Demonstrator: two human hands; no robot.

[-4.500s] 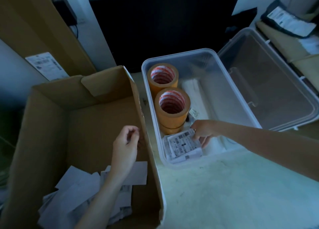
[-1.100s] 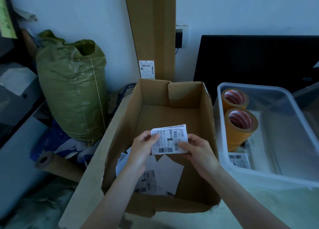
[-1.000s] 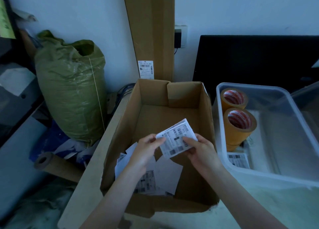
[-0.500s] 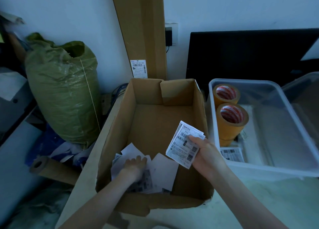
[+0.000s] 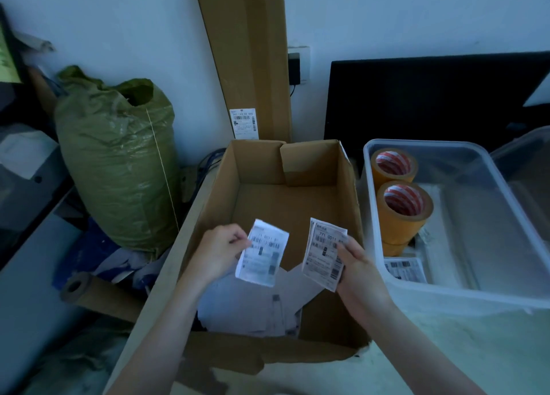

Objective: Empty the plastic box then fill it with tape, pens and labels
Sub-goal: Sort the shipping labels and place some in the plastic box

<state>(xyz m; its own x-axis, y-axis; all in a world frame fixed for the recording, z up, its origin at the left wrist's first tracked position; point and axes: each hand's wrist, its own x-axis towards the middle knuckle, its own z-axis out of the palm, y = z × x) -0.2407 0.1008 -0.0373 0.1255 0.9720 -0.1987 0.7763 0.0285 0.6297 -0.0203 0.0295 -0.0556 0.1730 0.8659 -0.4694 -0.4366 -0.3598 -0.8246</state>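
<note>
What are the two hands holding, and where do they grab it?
The left hand pinches one label by its left edge. The right hand holds a small stack of labels by its right edge.

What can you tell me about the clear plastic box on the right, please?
The plastic box is a translucent, rectangular tub with rounded corners and a thick rim, open-topped, standing upright on the pale table right of the cardboard box. Inside, along its left wall, stand two tape rolls, with a label lying flat in front of them. Neither hand touches it.
</note>
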